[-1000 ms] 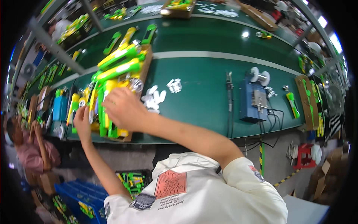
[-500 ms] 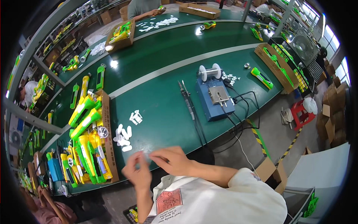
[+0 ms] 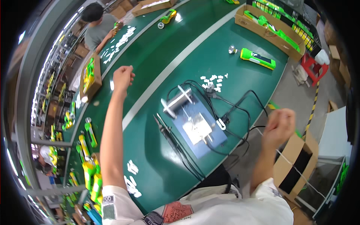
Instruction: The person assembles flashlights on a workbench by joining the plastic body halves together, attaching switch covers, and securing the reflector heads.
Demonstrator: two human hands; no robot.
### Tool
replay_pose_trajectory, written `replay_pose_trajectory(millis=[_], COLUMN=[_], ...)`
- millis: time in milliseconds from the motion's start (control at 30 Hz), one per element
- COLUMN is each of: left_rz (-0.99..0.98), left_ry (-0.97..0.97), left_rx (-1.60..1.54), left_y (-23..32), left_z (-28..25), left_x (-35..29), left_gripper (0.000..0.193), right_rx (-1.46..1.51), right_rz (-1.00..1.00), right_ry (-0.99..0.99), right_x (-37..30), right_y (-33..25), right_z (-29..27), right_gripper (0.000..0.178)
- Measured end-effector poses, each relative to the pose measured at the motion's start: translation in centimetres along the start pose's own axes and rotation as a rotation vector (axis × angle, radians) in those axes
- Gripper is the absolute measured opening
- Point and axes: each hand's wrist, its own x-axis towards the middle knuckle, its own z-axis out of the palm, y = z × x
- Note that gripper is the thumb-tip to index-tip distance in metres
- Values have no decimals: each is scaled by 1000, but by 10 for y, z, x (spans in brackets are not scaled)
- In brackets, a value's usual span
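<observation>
Worn-camera view down onto a green bench (image 3: 217, 60), the person's arms spread wide. The left hand (image 3: 123, 79) hangs over the dark belt (image 3: 157, 47) beyond the pale strip (image 3: 168, 76). Its fingers bend toward the palm; whether they close on anything small, I cannot tell. The nearest thing to it is a box (image 3: 97, 84) of yellow-green torches, apart from it on the far side. The right hand (image 3: 280, 125) is out past the bench edge, blurred, its fingers bunched; again, I cannot tell how tightly or on what. Loops of black cord (image 3: 242, 108) lie near it, and an open carton (image 3: 285, 165) is below.

Between the arms sits a blue machine (image 3: 198, 127) with a spool at its far end. A pen-shaped iron (image 3: 168, 138) lies on its left, tip pointing away. White pieces (image 3: 131, 186) lie beside the left forearm; a torch (image 3: 258, 59) rests at upper right, a loose reflector (image 3: 232, 49) near its head.

For good work here, I judge, the left forearm should pass clear of the iron's tip, since its heat cannot be seen, and the right hand should avoid snagging the cord. Small parts are safer handled above the bench than over the floor.
</observation>
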Motion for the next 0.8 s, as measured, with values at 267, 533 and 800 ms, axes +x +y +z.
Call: replay_pose_trajectory(millis=[267,533,800], left_rz=[64,250,91], left_ry=[84,35,-358], left_rx=[544,774,1004], left_y=[-3,54,49], left_z=[128,226,277], left_x=[251,393,490], left_gripper=[59,95,93], right_rx=[-1304,-1569,-1554], right_rz=[777,1045,1313], right_ry=[169,-893,-462], right_x=[-45,-289,-307], right_y=[19,-75,-99], right_z=[-200,-282,-230], right_gripper=[32,26,26])
